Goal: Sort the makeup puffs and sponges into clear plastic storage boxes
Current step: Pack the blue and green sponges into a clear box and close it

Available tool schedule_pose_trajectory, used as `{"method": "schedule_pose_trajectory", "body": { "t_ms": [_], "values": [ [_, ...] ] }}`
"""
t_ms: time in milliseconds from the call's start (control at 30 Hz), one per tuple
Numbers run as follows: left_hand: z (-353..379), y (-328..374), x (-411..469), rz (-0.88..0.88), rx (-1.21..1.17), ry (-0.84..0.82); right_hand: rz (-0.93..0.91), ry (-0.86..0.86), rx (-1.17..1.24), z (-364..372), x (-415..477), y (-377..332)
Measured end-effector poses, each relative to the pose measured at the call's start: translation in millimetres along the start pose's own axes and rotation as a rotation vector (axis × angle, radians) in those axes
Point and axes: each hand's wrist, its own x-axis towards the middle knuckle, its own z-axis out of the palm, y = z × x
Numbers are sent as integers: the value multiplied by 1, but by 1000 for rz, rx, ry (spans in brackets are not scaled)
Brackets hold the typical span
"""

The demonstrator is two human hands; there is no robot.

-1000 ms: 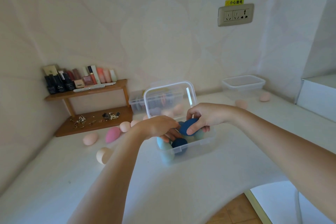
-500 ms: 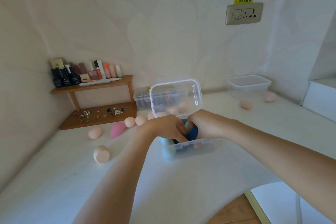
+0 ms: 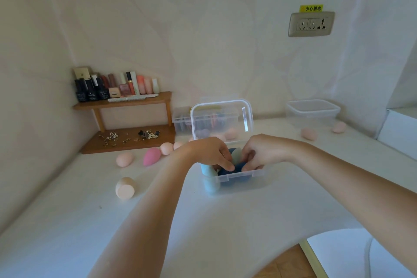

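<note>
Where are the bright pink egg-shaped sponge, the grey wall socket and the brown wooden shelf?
Bright pink egg-shaped sponge (image 3: 151,156): head view, middle of its rounded side.
Grey wall socket (image 3: 311,24): head view, centre of its faceplate.
Brown wooden shelf (image 3: 126,102): head view, front edge of its upper board.

At frame centre, a left hand (image 3: 209,152) and right hand (image 3: 262,153) reach into an open clear box (image 3: 239,175) on a white table (image 3: 225,221). The left fingertips press a dark blue sponge (image 3: 228,170) and the right fingers curl around it. A pink sponge (image 3: 151,156) and a peach sponge (image 3: 124,188) lie loose at left, near a wooden shelf (image 3: 121,104).
</note>
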Motion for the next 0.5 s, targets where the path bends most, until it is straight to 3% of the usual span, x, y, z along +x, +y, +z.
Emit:
{"method": "schedule_pose_trajectory", "body": {
  "t_ms": [200,333,433,500],
  "values": [
    [-28,-9,-21,3,-242,164,-22,30,-10,5,0,2],
    [-44,-28,-26,-204,-135,318,-26,135,116,5,-3,3],
    [-45,-43,-25,-334,-285,237,-23,240,139,6,-4,5],
    [-39,-49,-23,-326,-370,122,-5,305,157,4,-4,9]
  ]
}}
